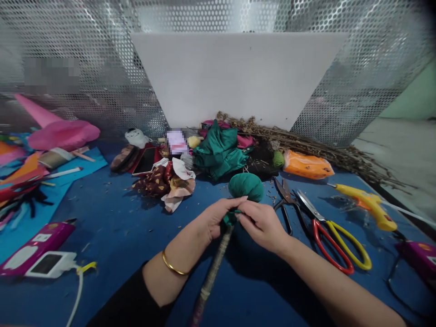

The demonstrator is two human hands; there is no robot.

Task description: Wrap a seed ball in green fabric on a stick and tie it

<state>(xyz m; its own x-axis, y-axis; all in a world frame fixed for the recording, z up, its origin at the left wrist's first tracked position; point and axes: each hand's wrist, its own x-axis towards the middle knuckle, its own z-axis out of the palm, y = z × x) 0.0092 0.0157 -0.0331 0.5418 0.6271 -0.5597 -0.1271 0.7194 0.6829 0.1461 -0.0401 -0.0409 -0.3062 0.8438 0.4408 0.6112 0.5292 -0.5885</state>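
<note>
Pinching green fabric [230, 217] on one stick [218, 261], two hands [241, 218] together.

Two hands [235, 220] grip green fabric [230, 218] on a stick [218, 261] above a blue table [112, 245], near scissors [318, 213].

White board [235, 77] upright at back, before perforated metal sheeting [102, 68]. Dried stems [306, 141] along rear right of blue table [109, 227]; orange packet [308, 165] in front, green ball [278, 159] just beside it. Yellow glue gun [368, 204] at right, near red-and-yellow-handled scissors [322, 220]; dark-handled cutting tool [287, 195] left of scissors. Phone [146, 161] behind brown patterned cloth [153, 182] and crumpled paper [180, 186]. Far left, pink pointed item [63, 135], blue sheet [56, 206]; nearer, purple device [41, 243] beside white device [51, 265] with cable [79, 290].
</note>
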